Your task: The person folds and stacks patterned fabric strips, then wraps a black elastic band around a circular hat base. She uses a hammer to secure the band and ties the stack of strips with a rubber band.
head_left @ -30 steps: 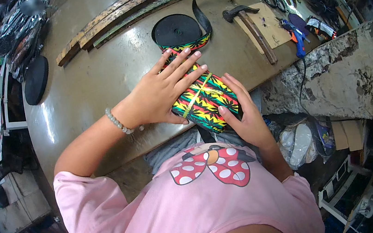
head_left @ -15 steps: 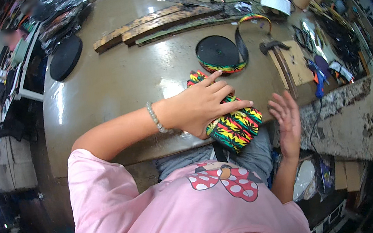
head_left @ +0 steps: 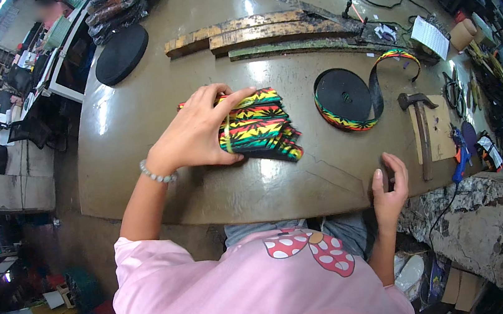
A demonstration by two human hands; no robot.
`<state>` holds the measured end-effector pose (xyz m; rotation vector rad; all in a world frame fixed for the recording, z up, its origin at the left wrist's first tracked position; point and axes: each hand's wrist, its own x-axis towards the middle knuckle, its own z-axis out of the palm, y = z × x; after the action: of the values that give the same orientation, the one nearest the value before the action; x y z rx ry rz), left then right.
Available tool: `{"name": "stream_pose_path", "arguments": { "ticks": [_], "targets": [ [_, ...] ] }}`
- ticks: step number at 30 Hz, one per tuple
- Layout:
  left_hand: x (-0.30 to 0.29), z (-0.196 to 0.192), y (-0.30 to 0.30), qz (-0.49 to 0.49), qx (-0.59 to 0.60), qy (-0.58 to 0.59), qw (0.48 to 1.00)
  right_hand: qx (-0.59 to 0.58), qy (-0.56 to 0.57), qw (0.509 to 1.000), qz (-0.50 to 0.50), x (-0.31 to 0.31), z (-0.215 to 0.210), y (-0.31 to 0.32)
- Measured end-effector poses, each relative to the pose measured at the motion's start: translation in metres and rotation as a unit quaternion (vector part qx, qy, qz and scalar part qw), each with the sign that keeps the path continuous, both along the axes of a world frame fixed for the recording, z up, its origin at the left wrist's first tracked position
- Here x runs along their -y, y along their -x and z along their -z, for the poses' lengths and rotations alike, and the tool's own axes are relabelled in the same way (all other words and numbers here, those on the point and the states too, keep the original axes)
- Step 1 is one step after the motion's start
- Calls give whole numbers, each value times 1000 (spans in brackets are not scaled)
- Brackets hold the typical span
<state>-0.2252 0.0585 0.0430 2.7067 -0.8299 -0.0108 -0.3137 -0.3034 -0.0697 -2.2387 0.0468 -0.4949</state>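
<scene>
Webbing stack (head_left: pixel 257 128) lies left of the roll (head_left: pixel 345 98).

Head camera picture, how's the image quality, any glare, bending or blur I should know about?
In the head view, bright glare patches sit on the glossy table near the wooden strips; the fisheye bends the table's edges and leaves black corners; the left hand on the striped strap bundle and the right hand at the table's near edge look sharp, while the room at the left rim is dim and smeared.

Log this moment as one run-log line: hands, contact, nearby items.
left hand: gripping strap bundle on table | right hand: empty, at table edge | nearby: strap roll, hammer
</scene>
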Motion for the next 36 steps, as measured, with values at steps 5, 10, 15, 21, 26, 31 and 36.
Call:
{"name": "stream_pose_path", "arguments": {
  "ticks": [5, 10, 15, 21, 26, 31, 36],
  "targets": [
    [-1, 32, -2, -40, 13, -123, 991, 16, 22, 999, 21, -9, -4, -1],
    [-4, 18, 8, -53, 62, -88, 993, 162, 41, 981, -96, -40, -30, -4],
    [-22, 11, 46, -101, 91, 36, 990, 160, 52, 934, -316, -101, -60, -56],
    [-44, 60, 65, -99, 159, 35, 982, 184, 202, 887, -372, -151, -50, -74],
    [-59, 79, 53, -76, 117, 209, 968, 239, 239, 873, -351, -155, -34, -59],
    [-57, 62, 57, -89, 127, 142, 978, 152, 206, 887, -384, -151, -58, -58],
    [-33, 56, 51, -224, 205, 146, 942, 139, 192, 923, -303, -162, -64, -78]
  ]
}}
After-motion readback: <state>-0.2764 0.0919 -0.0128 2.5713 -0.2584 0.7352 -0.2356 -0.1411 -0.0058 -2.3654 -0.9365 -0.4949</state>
